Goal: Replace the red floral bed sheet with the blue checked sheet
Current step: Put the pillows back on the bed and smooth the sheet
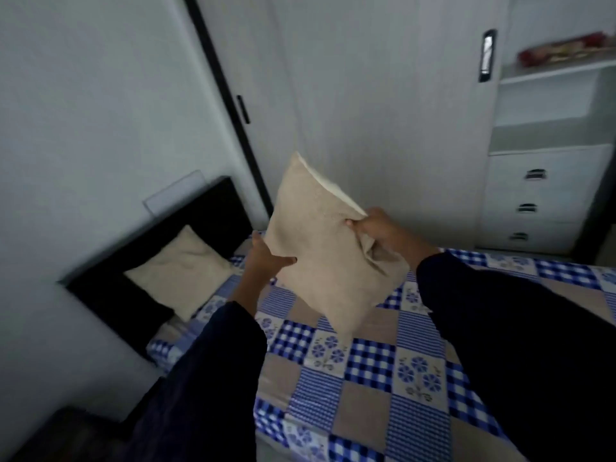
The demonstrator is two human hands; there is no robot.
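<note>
The blue checked sheet [363,368] with flower squares covers the bed. Above it I hold a beige pillow [320,241] in the air, tilted on one corner. My right hand [380,228] pinches its right edge, bunching the fabric. My left hand [266,258] holds the pillow's left edge, thumb along the front. A second beige pillow [180,268] leans against the black headboard [200,221] at the left. A red patterned cloth [563,48] lies on a shelf at the top right; it is too blurred to tell if it is the red floral sheet.
A grey wardrobe [400,111] with a black handle stands behind the bed. A white shelf and drawer unit [546,195] is at the right. A grey wall runs along the left, and a dark object [66,425] sits low at the bottom left.
</note>
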